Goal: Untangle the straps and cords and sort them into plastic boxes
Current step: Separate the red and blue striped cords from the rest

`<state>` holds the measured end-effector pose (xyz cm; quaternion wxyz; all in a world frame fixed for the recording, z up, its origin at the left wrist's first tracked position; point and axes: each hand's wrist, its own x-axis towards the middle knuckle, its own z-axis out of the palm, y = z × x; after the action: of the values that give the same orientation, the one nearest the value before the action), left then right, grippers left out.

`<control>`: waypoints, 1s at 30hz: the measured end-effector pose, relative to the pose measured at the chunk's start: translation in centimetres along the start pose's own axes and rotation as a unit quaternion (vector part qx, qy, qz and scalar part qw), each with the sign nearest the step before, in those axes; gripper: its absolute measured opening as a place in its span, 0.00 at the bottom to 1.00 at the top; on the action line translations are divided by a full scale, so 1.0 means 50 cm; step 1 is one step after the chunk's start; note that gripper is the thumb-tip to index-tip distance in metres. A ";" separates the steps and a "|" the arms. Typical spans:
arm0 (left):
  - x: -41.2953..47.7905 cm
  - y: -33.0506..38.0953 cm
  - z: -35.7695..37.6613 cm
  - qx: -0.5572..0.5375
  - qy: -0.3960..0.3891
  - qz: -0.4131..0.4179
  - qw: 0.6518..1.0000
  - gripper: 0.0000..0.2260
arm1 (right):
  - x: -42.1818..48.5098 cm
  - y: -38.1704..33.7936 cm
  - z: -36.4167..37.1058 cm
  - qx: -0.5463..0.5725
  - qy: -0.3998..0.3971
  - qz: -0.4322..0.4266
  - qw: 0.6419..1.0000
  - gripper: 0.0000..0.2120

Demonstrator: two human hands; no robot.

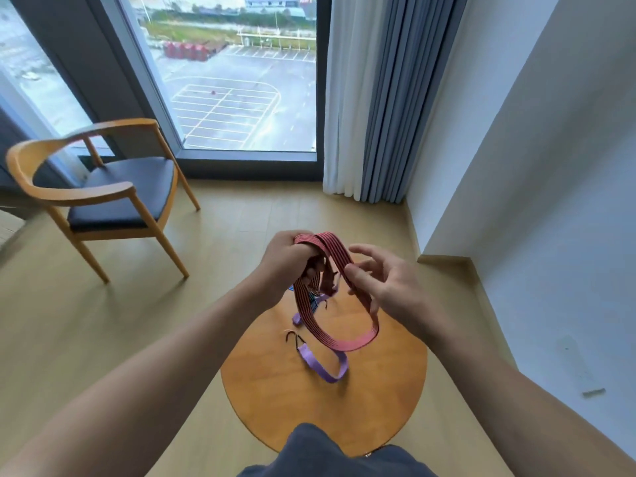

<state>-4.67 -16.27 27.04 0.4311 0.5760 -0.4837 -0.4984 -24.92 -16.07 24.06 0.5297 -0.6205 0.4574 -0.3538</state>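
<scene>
Currently both hands are working above a round wooden worktop (378,390). Left hand (287,256) is gripping a bunched red-and-black striped strap (344,345) in a closed fist, its loops hanging just over the worktop. Right hand (389,287) is pinching one loop, thumb pressing the band, index finger lifting free. Purple strap (323,368) is lying on the worktop beneath, a black hook (295,339) at its end. Chair (120,187) is standing well apart, by the window (241,98).

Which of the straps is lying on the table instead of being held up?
The purple strap: its loop rests on the round table. The red striped strap is lifted, gripped by the left hand and pinched by the right hand.
</scene>
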 end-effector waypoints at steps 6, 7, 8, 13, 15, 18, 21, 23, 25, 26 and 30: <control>-0.022 0.024 -0.004 -0.075 -0.018 -0.016 0.997 0.07 | 0.012 0.049 0.011 -0.039 0.058 0.100 0.993 0.05; -0.026 0.030 -0.001 -0.084 -0.021 -0.015 0.996 0.07 | 0.013 0.061 0.015 -0.052 0.046 0.110 0.992 0.04; -0.029 0.036 0.003 -0.093 -0.025 -0.012 0.995 0.07 | 0.014 0.073 0.022 -0.054 0.029 0.117 0.991 0.03; -0.044 0.084 0.036 -0.134 -0.055 0.011 0.989 0.08 | 0.012 0.120 0.070 -0.106 -0.140 0.119 0.977 0.23; -0.046 0.099 0.048 -0.150 -0.069 0.019 0.986 0.07 | 0.013 0.132 0.094 -0.131 -0.164 0.089 0.974 0.18; -0.049 0.112 0.057 -0.165 -0.079 0.021 0.983 0.07 | 0.021 0.135 0.120 -0.138 -0.110 0.068 0.982 0.11; -0.047 0.114 0.051 -0.170 -0.073 0.022 0.982 0.07 | 0.028 0.122 0.124 -0.066 -0.043 0.077 0.994 0.08; -0.043 0.111 0.035 -0.173 -0.054 0.021 0.983 0.08 | 0.034 0.117 0.110 -0.049 0.000 0.070 0.996 0.13; -0.038 0.106 0.011 -0.186 -0.021 0.013 0.982 0.07 | 0.038 0.110 0.079 -0.057 0.045 0.059 0.996 0.12; -0.034 0.103 -0.002 -0.198 -0.002 0.007 0.980 0.07 | 0.039 0.108 0.061 -0.050 0.074 0.053 0.995 0.10; -0.012 0.077 -0.043 -0.217 0.070 -0.019 0.973 0.13 | 0.031 0.091 0.006 -0.009 0.153 0.003 0.988 0.04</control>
<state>-3.05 -16.26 31.18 0.5689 0.5111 -0.3215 -0.5584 -24.99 -17.52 19.46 0.4490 -0.5622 0.5383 -0.4387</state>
